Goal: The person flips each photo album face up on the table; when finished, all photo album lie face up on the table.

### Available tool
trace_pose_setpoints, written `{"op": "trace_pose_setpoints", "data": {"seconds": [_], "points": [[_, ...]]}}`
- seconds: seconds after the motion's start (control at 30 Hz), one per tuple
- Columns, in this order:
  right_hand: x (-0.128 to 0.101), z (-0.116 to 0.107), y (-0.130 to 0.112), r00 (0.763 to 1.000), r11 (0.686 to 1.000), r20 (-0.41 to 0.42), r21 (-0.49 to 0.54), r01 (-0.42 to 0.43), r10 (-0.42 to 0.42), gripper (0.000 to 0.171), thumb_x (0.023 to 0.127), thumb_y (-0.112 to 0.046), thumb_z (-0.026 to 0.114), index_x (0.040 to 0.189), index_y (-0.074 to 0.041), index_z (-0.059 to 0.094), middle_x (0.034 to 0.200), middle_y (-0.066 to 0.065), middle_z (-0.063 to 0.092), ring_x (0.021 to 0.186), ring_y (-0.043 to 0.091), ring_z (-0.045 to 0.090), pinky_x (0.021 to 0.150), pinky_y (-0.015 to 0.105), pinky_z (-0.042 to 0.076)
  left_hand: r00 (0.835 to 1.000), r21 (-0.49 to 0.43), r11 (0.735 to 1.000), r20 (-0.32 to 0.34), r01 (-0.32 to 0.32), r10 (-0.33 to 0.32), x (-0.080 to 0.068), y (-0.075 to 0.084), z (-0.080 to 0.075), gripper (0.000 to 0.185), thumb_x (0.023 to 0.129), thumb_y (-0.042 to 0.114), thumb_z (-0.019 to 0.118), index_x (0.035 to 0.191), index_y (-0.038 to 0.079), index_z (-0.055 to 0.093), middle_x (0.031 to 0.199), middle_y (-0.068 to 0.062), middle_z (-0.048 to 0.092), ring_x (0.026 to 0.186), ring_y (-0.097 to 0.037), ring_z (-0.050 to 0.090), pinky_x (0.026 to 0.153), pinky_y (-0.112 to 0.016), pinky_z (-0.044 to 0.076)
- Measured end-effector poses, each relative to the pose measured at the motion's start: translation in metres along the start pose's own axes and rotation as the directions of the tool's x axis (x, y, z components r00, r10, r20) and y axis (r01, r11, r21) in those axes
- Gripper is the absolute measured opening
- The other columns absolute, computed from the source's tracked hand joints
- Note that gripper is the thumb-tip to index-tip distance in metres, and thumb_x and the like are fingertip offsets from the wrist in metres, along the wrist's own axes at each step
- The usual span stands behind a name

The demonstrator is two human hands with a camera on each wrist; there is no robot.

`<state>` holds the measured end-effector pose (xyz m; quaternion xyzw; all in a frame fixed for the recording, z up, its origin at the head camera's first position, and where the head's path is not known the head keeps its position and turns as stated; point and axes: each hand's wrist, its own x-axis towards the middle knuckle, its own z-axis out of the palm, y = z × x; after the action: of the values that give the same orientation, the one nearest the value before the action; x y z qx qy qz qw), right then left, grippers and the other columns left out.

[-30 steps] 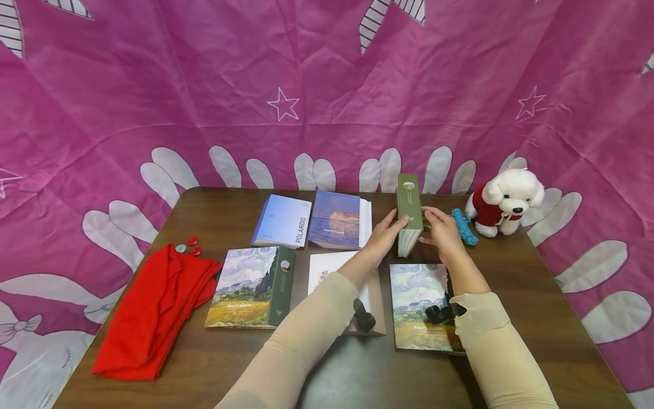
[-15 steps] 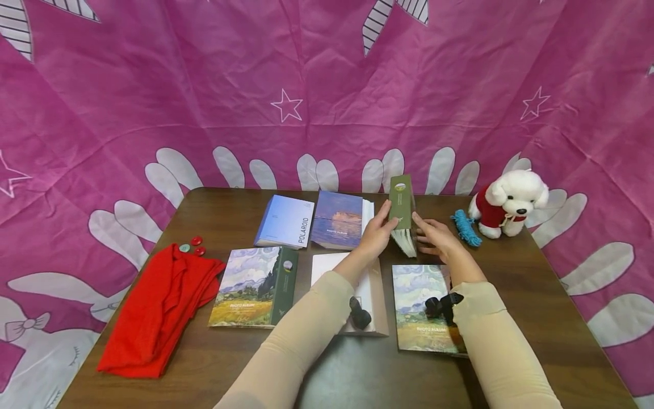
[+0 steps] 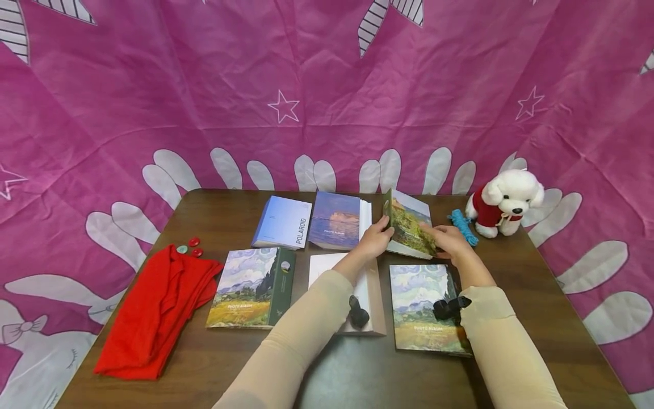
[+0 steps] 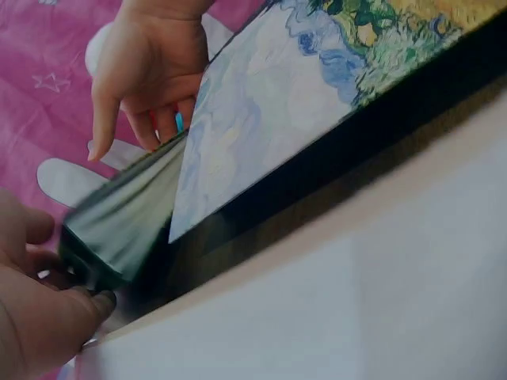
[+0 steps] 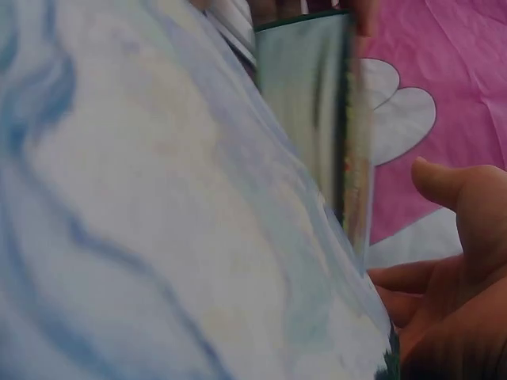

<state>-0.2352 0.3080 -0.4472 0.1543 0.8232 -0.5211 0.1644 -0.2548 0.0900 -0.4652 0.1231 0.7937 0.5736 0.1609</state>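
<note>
Six photo albums (image 3: 253, 286) sit on the table (image 3: 219, 207) (one is tilted, in hand). The left hand (image 3: 375, 240) grips the tilted album (image 3: 409, 226) at its spine; the right hand (image 3: 448, 240) seemingly supports it with relaxed fingers.

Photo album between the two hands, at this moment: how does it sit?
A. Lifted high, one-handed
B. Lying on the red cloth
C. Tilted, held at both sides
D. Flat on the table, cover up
C: the photo album leans tilted, the left hand gripping its spine side and the right hand at its other edge.
</note>
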Motion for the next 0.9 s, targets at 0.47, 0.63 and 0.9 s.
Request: {"op": "trace_pose_setpoints", "data": {"seconds": [0.47, 0.63, 0.9], "points": [[-0.004, -0.005, 0.006, 0.996, 0.996, 0.050, 0.059, 0.064, -0.067, 0.093, 0.101, -0.059, 0.048, 0.159, 0.004, 0.014, 0.162, 0.027, 0.025, 0.147, 0.043, 0.029, 0.110, 0.051, 0.043, 0.991, -0.098, 0.995, -0.131, 0.023, -0.036, -0.003, -0.001, -0.004, 0.057, 0.101, 0.004, 0.051, 0.156, 0.007, 0.038, 0.157, -0.014, 0.042, 0.145, -0.029, 0.038, 0.113, -0.039, 0.039], [-0.006, -0.001, 0.005, 0.990, 0.988, 0.013, 0.058, 0.141, -0.142, 0.092, 0.100, -0.060, 0.050, 0.159, 0.003, 0.017, 0.160, 0.028, 0.027, 0.145, 0.044, 0.033, 0.112, 0.052, 0.039, 0.986, -0.089, 0.995, -0.166, -0.033, 0.018, -0.005, 0.001, -0.011, 0.056, 0.101, 0.007, 0.053, 0.156, 0.010, 0.040, 0.155, -0.013, 0.045, 0.143, -0.028, 0.042, 0.115, -0.038, 0.038], [-0.019, 0.010, -0.004, 0.951, 0.939, -0.100, 0.161, 0.305, -0.291, 0.084, 0.102, -0.051, 0.052, 0.161, -0.001, 0.018, 0.160, 0.026, 0.030, 0.144, 0.041, 0.035, 0.115, 0.056, 0.033, 0.983, -0.016, 0.996, -0.166, -0.084, 0.081, -0.016, 0.002, -0.020, 0.056, 0.101, 0.009, 0.054, 0.155, 0.014, 0.042, 0.154, -0.010, 0.048, 0.143, -0.027, 0.042, 0.115, -0.041, 0.037]]}}
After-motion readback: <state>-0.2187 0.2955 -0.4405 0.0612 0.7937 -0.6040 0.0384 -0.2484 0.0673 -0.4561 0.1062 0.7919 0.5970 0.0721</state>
